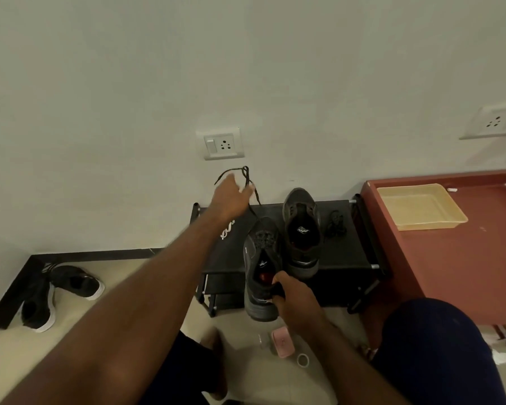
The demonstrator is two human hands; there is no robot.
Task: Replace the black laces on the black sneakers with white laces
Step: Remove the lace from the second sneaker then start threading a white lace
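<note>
Two black sneakers are over a low black rack [339, 255]. My right hand [289, 296] grips the heel of the nearer sneaker [260, 258], holding it at the rack's front edge. My left hand [231, 194] is stretched out above the rack and holds a black lace [247, 178] pulled up taut from that sneaker's eyelets. The second sneaker [301, 229] stands on the rack to the right, without a lace. A bundled black lace [336, 223] lies beside it. A white lace [228, 229] lies on the rack, partly hidden under my left forearm.
A red-brown table [465, 258] with a beige tray [421, 206] stands right of the rack. Another pair of black shoes [56, 290] with white soles lies on the floor at left. A pink case [282, 342] and a tape ring [303, 360] sit on the floor near my knees.
</note>
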